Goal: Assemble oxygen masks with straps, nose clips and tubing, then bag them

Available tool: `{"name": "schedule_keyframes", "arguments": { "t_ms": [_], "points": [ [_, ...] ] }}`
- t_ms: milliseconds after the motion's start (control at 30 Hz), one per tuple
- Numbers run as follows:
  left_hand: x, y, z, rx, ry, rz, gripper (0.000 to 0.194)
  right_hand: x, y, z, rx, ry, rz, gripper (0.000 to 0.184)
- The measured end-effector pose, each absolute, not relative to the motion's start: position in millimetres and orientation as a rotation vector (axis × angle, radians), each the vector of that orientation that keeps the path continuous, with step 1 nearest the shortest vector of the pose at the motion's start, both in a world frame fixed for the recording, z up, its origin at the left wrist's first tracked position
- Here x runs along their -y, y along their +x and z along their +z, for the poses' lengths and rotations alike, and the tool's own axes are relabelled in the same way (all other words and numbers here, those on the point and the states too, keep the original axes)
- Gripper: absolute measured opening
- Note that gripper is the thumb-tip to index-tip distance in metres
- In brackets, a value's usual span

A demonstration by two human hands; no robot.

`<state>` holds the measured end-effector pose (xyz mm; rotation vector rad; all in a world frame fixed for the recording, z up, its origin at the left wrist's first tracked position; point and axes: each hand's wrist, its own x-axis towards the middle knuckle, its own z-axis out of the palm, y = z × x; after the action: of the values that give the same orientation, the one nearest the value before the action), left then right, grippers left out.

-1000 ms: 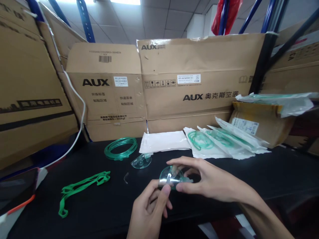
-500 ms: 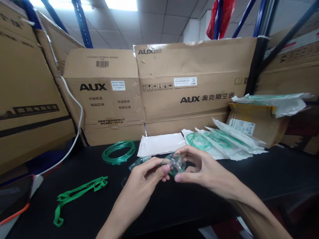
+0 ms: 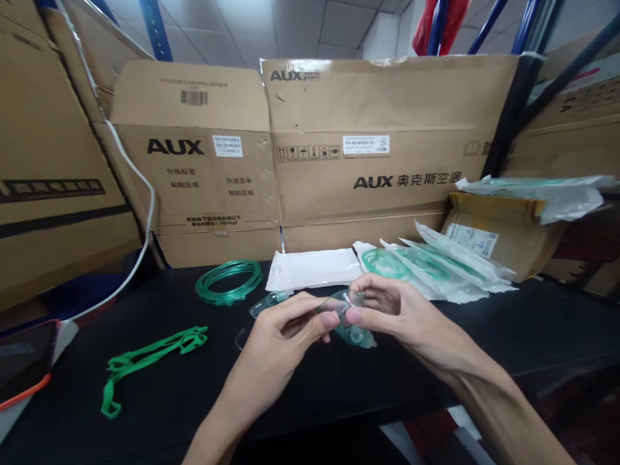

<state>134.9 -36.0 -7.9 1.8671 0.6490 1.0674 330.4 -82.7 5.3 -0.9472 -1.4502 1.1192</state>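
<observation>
Both hands hold a clear, green-tinted plastic mask (image 3: 352, 329) just above the black table (image 3: 508, 329). My left hand (image 3: 283, 336) pinches its near rim with thumb and fingertips. My right hand (image 3: 397, 316) grips the far side, its thumb meeting the left thumb. A second clear mask piece (image 3: 266, 302) lies on the table just behind the left hand. A coil of green tubing (image 3: 227, 282) lies further back on the left. A green elastic strap (image 3: 145, 361) lies at the front left.
A flat white pouch (image 3: 312, 268) and several sealed packs with green tubing (image 3: 426, 268) lie behind the hands. A brown carton (image 3: 504, 239) stands at the right. Large cardboard boxes (image 3: 368, 142) wall the back and left. A phone (image 3: 22, 361) lies at the left edge.
My left hand rose from the front edge to meet the right hand at the mask. Both hands lifted the mask and turned it, so its connector now points down and right.
</observation>
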Motion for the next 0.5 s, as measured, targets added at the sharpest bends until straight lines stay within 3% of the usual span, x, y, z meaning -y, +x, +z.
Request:
{"name": "schedule_keyframes", "arguments": {
  "t_ms": [500],
  "points": [
    [25.5, 131.9, -12.8, -0.653, 1.837, 1.059, 0.018, 76.4, 322.4, -3.1, 1.291, -0.938, 1.197, 0.025]
  ]
}}
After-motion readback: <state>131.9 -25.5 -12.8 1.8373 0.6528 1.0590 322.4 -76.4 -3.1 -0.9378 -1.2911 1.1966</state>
